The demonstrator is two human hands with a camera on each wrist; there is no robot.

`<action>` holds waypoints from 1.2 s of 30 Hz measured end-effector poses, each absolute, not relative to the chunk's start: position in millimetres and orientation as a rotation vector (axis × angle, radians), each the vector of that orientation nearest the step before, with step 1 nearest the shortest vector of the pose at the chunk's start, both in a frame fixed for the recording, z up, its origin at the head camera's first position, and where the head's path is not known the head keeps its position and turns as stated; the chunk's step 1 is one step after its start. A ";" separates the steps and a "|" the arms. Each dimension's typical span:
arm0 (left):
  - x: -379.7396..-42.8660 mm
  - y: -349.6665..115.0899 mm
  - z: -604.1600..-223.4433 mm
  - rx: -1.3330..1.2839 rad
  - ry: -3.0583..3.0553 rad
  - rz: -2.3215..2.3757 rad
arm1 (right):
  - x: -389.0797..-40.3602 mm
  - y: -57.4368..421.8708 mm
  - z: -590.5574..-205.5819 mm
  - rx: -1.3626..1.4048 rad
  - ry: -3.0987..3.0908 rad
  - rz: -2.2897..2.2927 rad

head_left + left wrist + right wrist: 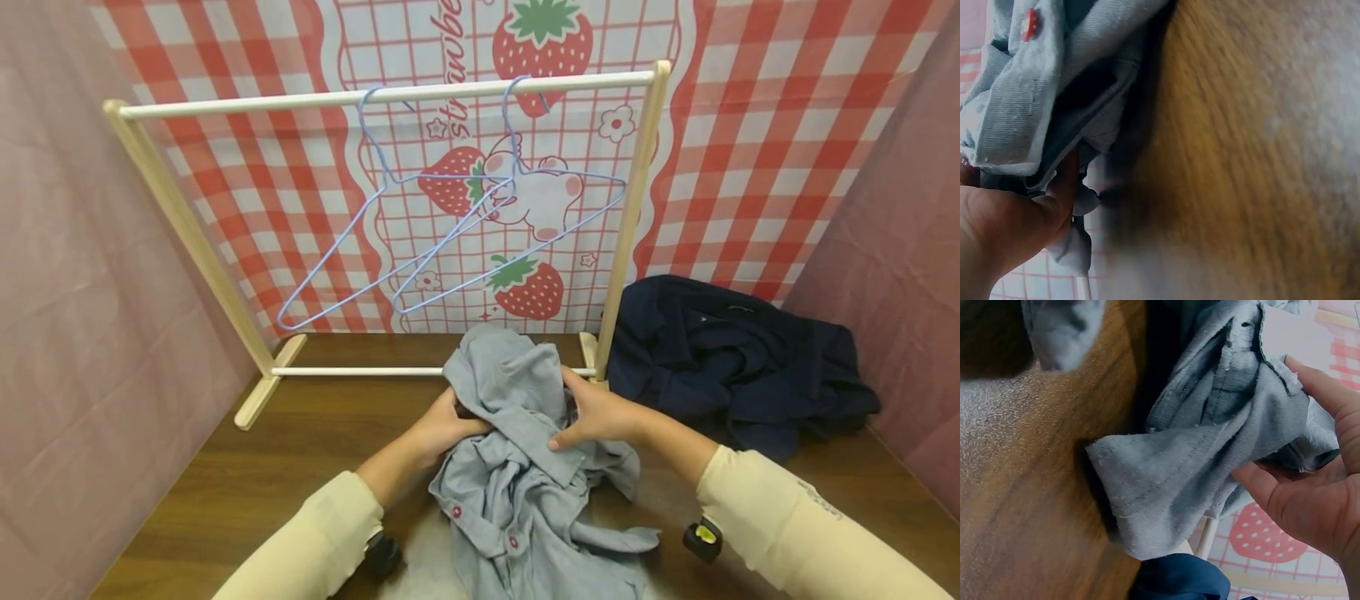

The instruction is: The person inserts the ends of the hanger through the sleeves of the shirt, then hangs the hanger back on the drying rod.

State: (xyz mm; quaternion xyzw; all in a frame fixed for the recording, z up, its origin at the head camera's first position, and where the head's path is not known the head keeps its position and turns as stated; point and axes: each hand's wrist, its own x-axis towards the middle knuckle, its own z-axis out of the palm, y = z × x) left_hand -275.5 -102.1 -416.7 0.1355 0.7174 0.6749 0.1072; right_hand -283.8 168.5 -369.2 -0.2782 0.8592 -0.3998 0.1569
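Note:
A crumpled grey shirt point(517, 492) with red buttons lies bunched on the wooden table, its upper part raised between two hands. My left hand point(438, 429) grips the shirt's left side near the collar, its fingers partly hidden under the cloth. On the other side my right hand point(600, 410) holds the fabric, thumb on top. In the left wrist view, the left hand point(1016, 219) reaches under the button placket point(1016, 119). The right wrist view shows the right hand point(1319, 500) with the cloth between thumb and fingers and a loose flap point(1154, 494) hanging beside it.
Behind the shirt stands a wooden rack point(645, 208) with a white top rail point(262, 104). Two blue wire hangers hang from it. A dark navy garment point(720, 358) lies heaped at the right. Strawberry-patterned checked cloth point(757, 125) covers the back; pink curtains point(97, 250) flank both sides.

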 end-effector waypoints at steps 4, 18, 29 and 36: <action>-277.4 -102.1 -419.2 0.402 2.095 2.000 | -283.4 167.2 -370.0 -0.813 2.482 -1.125; -278.0 -140.8 -397.8 0.329 2.744 1.740 | -250.5 176.6 -350.2 -0.960 2.986 -0.812; -306.9 -152.4 -396.4 1.218 3.279 0.870 | -235.3 162.0 -370.2 -1.194 2.853 -0.518; -321.1 -141.8 -401.3 1.360 3.253 0.718 | -237.9 148.6 -388.4 -1.195 2.940 -0.304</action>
